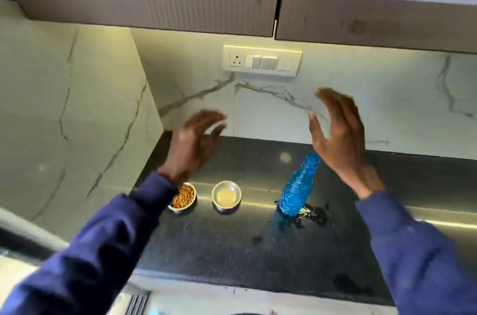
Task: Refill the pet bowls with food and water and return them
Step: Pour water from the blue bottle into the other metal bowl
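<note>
Two small steel bowls sit side by side on a dark counter [232, 250]: the food bowl [183, 198] holds kibble, the water bowl [226, 196] a shallow pool of liquid. A blue bottle [296, 187] stands uncapped beside a small spill [313, 214]. The left hand [192, 145] and right hand [338, 134] hover above, fingers spread and empty. Filling looks done; returning the bowls appears to remain.

Sleeves: long, dark navy blue, one on each arm, reaching the wrists.
Fabric: soft and loosely creased, plain, with no visible markings.
Left hand [192, 145]: bare, blurred.
Right hand [338, 134]: bare, no rings or watch visible.
</note>
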A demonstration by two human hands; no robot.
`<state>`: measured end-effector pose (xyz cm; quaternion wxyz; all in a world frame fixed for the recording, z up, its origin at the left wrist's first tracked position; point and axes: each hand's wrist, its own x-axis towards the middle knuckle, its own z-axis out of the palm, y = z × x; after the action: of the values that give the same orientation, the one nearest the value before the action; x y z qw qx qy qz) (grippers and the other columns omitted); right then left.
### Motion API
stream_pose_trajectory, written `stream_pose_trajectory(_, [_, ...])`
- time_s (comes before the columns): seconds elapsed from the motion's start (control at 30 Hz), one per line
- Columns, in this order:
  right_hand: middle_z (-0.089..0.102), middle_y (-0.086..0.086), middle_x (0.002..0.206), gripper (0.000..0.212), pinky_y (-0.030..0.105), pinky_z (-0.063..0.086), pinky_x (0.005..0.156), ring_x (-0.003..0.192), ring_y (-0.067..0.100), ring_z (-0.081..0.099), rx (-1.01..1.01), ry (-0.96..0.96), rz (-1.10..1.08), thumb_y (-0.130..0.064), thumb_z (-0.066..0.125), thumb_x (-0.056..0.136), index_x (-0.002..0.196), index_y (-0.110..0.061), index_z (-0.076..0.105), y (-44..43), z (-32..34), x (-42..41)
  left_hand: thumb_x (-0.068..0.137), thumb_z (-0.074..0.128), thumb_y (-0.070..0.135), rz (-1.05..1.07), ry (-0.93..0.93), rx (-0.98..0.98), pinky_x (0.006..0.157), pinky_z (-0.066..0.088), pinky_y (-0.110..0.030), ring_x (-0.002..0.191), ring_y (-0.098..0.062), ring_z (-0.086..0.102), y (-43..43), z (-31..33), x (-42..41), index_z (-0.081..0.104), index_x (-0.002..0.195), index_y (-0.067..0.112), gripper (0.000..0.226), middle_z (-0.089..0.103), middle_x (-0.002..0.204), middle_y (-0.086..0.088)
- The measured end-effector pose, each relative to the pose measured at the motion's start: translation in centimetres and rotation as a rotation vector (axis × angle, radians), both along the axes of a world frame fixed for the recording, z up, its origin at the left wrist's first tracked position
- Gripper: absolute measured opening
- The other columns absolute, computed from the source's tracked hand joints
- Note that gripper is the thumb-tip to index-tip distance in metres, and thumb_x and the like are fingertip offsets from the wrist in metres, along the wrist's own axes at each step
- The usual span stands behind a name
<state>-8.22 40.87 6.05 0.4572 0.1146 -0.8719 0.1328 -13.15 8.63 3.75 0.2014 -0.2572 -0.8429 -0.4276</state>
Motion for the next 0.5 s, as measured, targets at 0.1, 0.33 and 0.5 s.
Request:
stream_pose_trajectory(0.1, [0.059, 0.009, 0.134, 0.057, 0.043, 0.05, 0.103, 0.123, 0.025, 0.056, -0.227, -0.237, -0.003, -0.026, 0.071, 0.094, 0.143, -0.008, 0.049, 0.7, -6.2, 0.9, 0.095, 0.071, 0.021, 0.153, -0.363, -0.01, 0.088, 0.06, -0.048, 0.099, -0.02, 0.075, 1.5, -9.1, 2.4, 0.077, 0.114, 0.01, 0.023, 0.078, 0.11, -0.007])
stream_pose_trajectory(0.33, [0.07, -0.015, 0.114, 0.069, 0.02, 0.052, 0.096, 0.104, 0.0, 0.067, -0.859, -0.527, 0.064, -0.03, 0.087, 0.08, 0.137, -0.024, 0.047, 0.7, -14.7, 0.8, 0.096, 0.068, 0.022, 0.481, -0.907, -0.055, 0.099, 0.052, -0.046, 0.118, -0.039, 0.065, 5.3, -19.4, 4.4, 0.063, 0.127, 0.0, 0.038, 0.07, 0.124, -0.022])
stream_pose_trajectory(0.5, [0.071, -0.008, 0.078, 0.016, 0.044, 0.057, 0.072, 0.071, 0.01, 0.068, -1.037, -0.5, 0.093, -0.031, 0.076, 0.091, 0.093, -0.019, 0.066, 0.7, -17.5, 0.0, 0.099, 0.065, 0.022, 0.566, -1.031, -0.001, 0.104, 0.049, -0.046, 0.125, -0.039, 0.062, 6.1, -21.4, 3.7, 0.06, 0.133, -0.002, 0.042, 0.068, 0.13, -0.024])
